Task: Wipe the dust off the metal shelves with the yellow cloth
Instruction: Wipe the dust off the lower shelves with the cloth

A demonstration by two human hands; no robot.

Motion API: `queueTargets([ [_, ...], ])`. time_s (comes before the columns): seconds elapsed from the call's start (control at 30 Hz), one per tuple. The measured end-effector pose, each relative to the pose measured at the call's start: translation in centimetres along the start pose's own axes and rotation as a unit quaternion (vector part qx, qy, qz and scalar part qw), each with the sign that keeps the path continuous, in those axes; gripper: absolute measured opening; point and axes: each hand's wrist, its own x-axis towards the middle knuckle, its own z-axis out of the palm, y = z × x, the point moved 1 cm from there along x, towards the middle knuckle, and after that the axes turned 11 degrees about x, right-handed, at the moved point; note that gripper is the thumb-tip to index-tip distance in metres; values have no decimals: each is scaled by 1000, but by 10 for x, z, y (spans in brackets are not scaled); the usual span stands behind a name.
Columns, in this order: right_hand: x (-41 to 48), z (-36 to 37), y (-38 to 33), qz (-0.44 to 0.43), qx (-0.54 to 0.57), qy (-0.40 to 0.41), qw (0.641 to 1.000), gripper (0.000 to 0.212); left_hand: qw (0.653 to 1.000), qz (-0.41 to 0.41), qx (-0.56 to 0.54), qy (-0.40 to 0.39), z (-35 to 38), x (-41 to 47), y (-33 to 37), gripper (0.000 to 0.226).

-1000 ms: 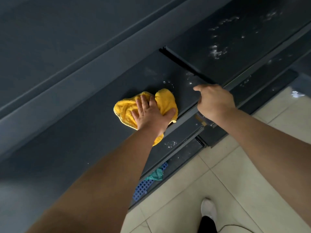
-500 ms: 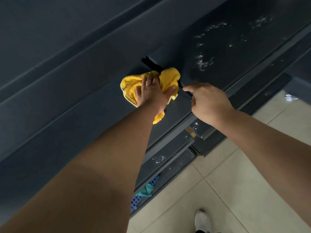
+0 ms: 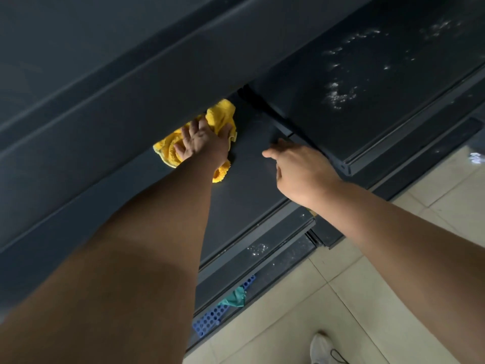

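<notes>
The yellow cloth (image 3: pixel 221 114) lies bunched on the dark metal shelf (image 3: pixel 252 185), pushed back under the edge of the shelf above (image 3: pixel 157 82). My left hand (image 3: pixel 203 143) presses flat on top of the cloth, fingers spread. My right hand (image 3: pixel 299 169) hovers or rests over the same shelf to the right of the cloth, fingers loosely apart and holding nothing. White dust patches (image 3: pixel 338 95) cover the neighbouring shelf panel on the right. A smaller dust speckle (image 3: pixel 257 249) shows on the lower shelf.
A black divider (image 3: pixel 265 109) separates the two shelf panels. A blue perforated item (image 3: pixel 223 308) and a teal cloth (image 3: pixel 236 298) sit on the bottom level. Beige tiled floor (image 3: pixel 341 298) lies at the right, with my white shoe (image 3: pixel 321 349) at the bottom.
My left hand has slid the cloth toward the back of the shelf, partly under the upper shelf. My right hand has let go of the shelf's front edge and opened over the shelf surface.
</notes>
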Motion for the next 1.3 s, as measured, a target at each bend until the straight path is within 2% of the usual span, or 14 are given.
queueTargets([
  [0.17, -9, 13, -18, -9, 4, -29, 1000, 51, 998, -65, 4, 5, -1, -18, -69, 80],
  [0.4, -25, 44, -68, -49, 6, -73, 996, 48, 990, -140, 19, -28, -4, -62, -152, 80],
  [0.9, -85, 112, -182, -109, -48, -174, 978, 45, 986, -158, 38, -47, -7, -166, -296, 80],
  [1.1, -108, 113, -180, -129, -81, -192, 969, 48, 981, -185, 15, -58, -6, -198, -305, 79],
  [1.3, -110, 86, -152, -124, -85, -184, 971, 53, 971, -220, -8, -95, -6, -207, -261, 76],
])
